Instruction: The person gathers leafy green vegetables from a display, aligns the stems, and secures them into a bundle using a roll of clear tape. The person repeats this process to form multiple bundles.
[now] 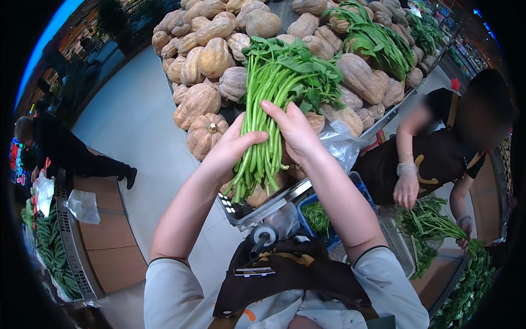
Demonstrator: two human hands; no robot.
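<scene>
A thick bunch of leafy greens with long stems (260,101) is held between both my hands, over the near edge of a pumpkin display. My left hand (243,143) wraps the stems from the left, its thumb laid across them. From the right, my right hand (293,131) grips the same stems with its thumb pointing up along them. The leaves fan out at the far end, and the cut stem ends hang toward me. Under and around the bunch lie tan pumpkins (198,106), some long and some round. Most of my fingers are hidden behind the stems.
More leafy bunches (378,44) lie on the pumpkins at the far right. A blue crate (302,211) with greens stands below my right forearm. At right, a gloved co-worker (433,148) handles greens (433,219). Another person (60,142) is at far left, near a vegetable stand (76,263).
</scene>
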